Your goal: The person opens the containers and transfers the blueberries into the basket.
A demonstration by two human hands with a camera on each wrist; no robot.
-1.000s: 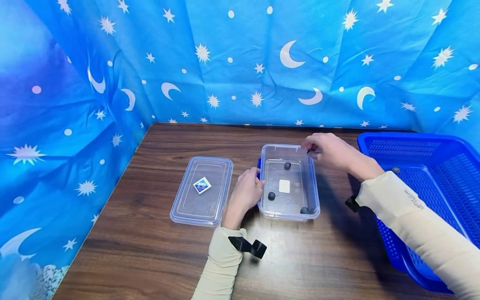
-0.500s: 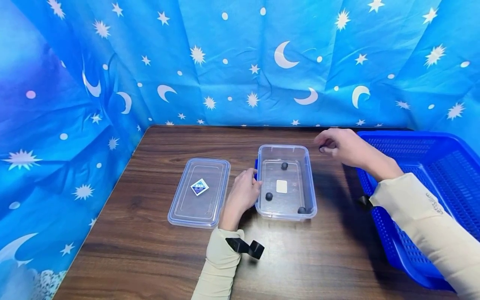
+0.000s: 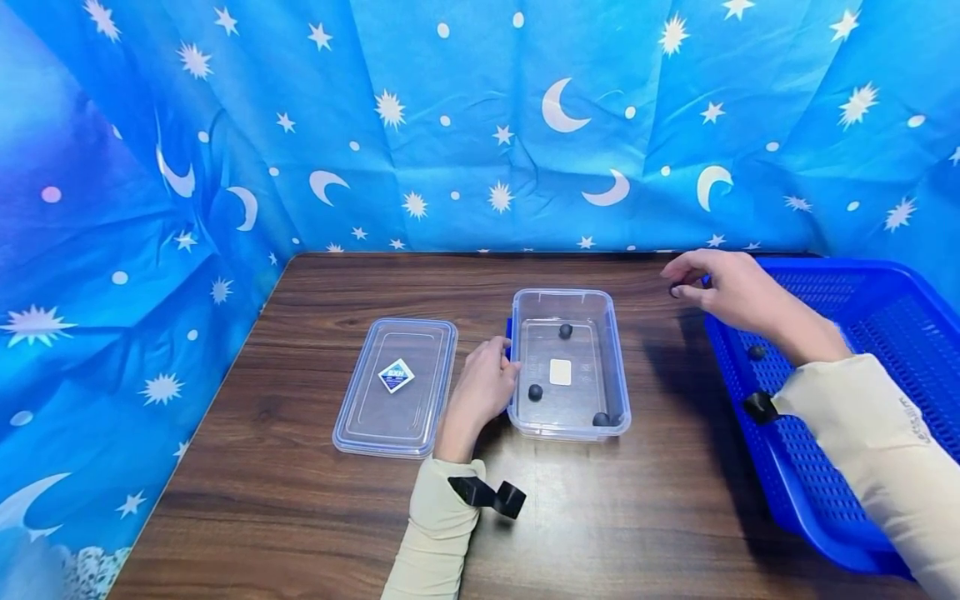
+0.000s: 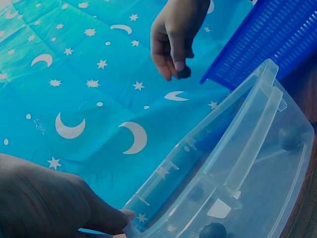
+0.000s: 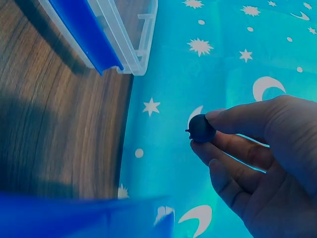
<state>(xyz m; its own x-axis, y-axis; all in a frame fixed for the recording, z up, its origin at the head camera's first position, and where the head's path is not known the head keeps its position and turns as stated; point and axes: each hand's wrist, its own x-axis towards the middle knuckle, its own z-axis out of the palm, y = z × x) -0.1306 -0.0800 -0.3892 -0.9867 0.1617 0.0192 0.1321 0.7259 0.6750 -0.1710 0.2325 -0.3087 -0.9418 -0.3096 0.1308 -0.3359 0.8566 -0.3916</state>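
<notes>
In the head view my right hand (image 3: pixel 723 287) is between the clear plastic container and the blue basket, above the table's back part. It pinches a dark round blueberry (image 5: pixel 202 128) between thumb and fingertips; a small crown-like tip shows on its side. My left hand (image 3: pixel 483 385) holds the left side of the container (image 3: pixel 621 367), thumb at the rim and other fingers partly hidden by the blue latch. Inside the container lie 3 more blueberries: one toward the back (image 3: pixel 566 331), one at the left (image 3: pixel 535 392) and one in the front right corner (image 3: pixel 602 419).
A clear lid (image 3: pixel 360 417) with a blue-edged sticker lies flat left of the container. The blue perforated basket (image 3: pixel 795 521) stands at the right, with a dark ball (image 3: pixel 756 352) inside near its left wall. A star-patterned blue cloth (image 3: pixel 450 150) hangs behind the table.
My right hand has moved right, from the container's back right corner toward the basket, with the blueberry pinched throughout. The left hand stays at the container. The view has shifted slightly.
</notes>
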